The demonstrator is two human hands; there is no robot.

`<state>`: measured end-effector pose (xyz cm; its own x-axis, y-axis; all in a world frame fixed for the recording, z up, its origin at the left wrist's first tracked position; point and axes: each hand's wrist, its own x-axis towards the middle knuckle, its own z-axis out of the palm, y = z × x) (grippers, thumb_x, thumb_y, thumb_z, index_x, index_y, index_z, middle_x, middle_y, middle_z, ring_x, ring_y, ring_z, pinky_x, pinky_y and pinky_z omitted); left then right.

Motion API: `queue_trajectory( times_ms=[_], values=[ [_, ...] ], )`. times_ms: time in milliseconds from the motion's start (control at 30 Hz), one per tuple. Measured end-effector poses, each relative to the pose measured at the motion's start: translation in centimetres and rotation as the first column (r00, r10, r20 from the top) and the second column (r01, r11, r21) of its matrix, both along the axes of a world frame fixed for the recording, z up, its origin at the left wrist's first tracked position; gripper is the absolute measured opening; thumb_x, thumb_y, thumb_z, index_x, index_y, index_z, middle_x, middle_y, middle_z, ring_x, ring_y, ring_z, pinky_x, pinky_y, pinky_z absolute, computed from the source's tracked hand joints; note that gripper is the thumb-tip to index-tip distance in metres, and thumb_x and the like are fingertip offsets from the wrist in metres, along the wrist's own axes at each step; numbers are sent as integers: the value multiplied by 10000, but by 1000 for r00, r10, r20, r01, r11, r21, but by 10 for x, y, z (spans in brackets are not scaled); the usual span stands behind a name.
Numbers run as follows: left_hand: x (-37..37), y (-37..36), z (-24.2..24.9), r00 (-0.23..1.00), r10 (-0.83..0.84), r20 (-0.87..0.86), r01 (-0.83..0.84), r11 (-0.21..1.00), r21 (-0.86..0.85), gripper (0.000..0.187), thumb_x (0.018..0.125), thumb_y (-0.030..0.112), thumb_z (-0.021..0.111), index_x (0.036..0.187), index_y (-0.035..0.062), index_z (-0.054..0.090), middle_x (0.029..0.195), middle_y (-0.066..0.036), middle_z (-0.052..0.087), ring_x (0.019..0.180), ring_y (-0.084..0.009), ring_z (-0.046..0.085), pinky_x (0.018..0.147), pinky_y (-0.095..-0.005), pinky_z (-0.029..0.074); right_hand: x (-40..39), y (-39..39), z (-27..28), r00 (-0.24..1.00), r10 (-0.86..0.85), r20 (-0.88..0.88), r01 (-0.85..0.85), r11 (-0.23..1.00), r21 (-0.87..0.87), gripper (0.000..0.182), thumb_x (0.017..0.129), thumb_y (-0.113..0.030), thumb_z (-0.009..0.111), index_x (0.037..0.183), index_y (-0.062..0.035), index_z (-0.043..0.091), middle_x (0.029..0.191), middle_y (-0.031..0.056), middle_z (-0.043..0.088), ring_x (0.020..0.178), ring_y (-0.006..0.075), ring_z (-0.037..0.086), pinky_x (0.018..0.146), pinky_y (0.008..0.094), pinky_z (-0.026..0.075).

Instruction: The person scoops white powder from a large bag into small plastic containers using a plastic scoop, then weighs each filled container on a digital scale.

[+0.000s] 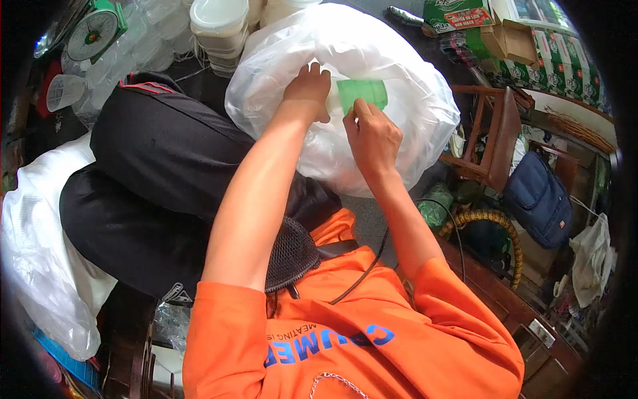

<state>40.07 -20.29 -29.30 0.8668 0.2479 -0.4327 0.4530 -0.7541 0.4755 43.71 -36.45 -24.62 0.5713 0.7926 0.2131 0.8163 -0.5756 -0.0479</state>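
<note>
My right hand (373, 133) pinches the near edge of a translucent green plastic cup (362, 95), which is tilted sideways over the mouth of a big white plastic bag (412, 86). Over the left part of that mouth is my left hand (310, 91), its thumb apart from its bent fingers and its fingertips partly hidden; it seems to touch the plastic. The bag stands full and round in front of my legs. Pale contents show inside its opening, but I cannot make out what they are.
Lidded white tubs (221, 26) stand beyond the bag. Clear plastic cups (66, 92) and a green dial scale (93, 34) are at upper left. On the right are a wooden chair (492, 133), a blue backpack (539, 199) and green cartons (558, 63). Another white bag (46, 233) lies left.
</note>
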Motion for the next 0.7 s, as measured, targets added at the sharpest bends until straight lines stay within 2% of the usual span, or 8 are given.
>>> queue_trajectory(
  times_ms=[67, 133, 200, 333, 400, 467, 600, 700],
  values=[
    [-1, -2, -2, 997, 45, 65, -45, 999, -5, 892, 586, 194, 947, 1361, 49, 530, 1442, -159, 487, 1375, -334, 486, 1082, -401, 530, 4, -3, 2, 1000, -28, 7, 28, 999, -25, 89, 834, -120, 702, 849, -95, 618, 754, 90, 664, 692, 296, 698, 607, 418, 548],
    [-1, -3, -4, 996, 42, 81, -42, 999, 4, 882, 595, 174, 941, 1365, 51, 529, 1446, -160, 487, 1372, -333, 490, 1083, -399, 527, 7, -3, 3, 998, -55, 17, 56, 997, -46, 90, 841, -134, 698, 849, -92, 619, 762, 97, 677, 699, 303, 704, 627, 429, 555],
    [2, -3, -8, 994, 34, 104, -36, 999, 15, 873, 604, 154, 935, 1370, 53, 528, 1449, -162, 487, 1369, -333, 494, 1085, -397, 524, 11, -4, 5, 956, -294, 12, 278, 891, -359, 53, 871, -142, 669, 876, -94, 648, 839, 99, 730, 757, 307, 730, 678, 464, 560],
    [10, 3, 2, 986, 10, 166, -29, 993, 112, 830, 662, 245, 928, 1374, 33, 559, 1476, -182, 520, 1383, -377, 484, 1088, -505, 482, 37, -13, -25, 932, -362, 36, 304, 720, -624, 69, 893, -134, 642, 931, -92, 682, 934, 105, 765, 833, 311, 753, 739, 472, 564],
    [12, 2, 9, 986, 54, 157, -62, 997, 45, 772, 671, 236, 925, 1335, 24, 593, 1438, -195, 554, 1361, -389, 505, 1097, -490, 477, 48, -4, -46, 986, -163, -36, 107, 785, -610, 167, 944, -166, 601, 1019, -35, 673, 976, 149, 766, 892, 385, 748, 764, 492, 578],
    [11, 1, 8, 964, 89, 250, -89, 996, -9, 837, 679, 18, 866, 1428, 46, 493, 1486, -199, 464, 1373, -377, 489, 1113, -439, 496, 66, 32, -71, 958, -263, -115, 84, 640, -764, 190, 900, -138, 623, 1027, -103, 760, 1085, 112, 771, 1030, 300, 745, 831, 415, 584],
    [8, 6, 1, 957, 44, 285, -58, 997, 43, 770, 682, 167, 897, 1362, 12, 572, 1458, -209, 537, 1368, -397, 493, 1153, -461, 432, 110, 39, -143, 943, -231, -239, 4, 726, -688, 223, 906, -157, 615, 1046, -119, 784, 1135, 112, 763, 1094, 298, 726, 863, 404, 590],
    [2, 3, 2, 935, 91, 343, -91, 996, -17, 941, 684, 128, 879, 1502, 21, 426, 1546, -223, 451, 1450, -409, 402, 1212, -470, 359, 144, 19, -187, 930, -278, -241, -13, 629, -777, 241, 910, -173, 616, 1075, -127, 785, 1154, 113, 756, 1104, 294, 721, 870, 402, 594]
  ],
)
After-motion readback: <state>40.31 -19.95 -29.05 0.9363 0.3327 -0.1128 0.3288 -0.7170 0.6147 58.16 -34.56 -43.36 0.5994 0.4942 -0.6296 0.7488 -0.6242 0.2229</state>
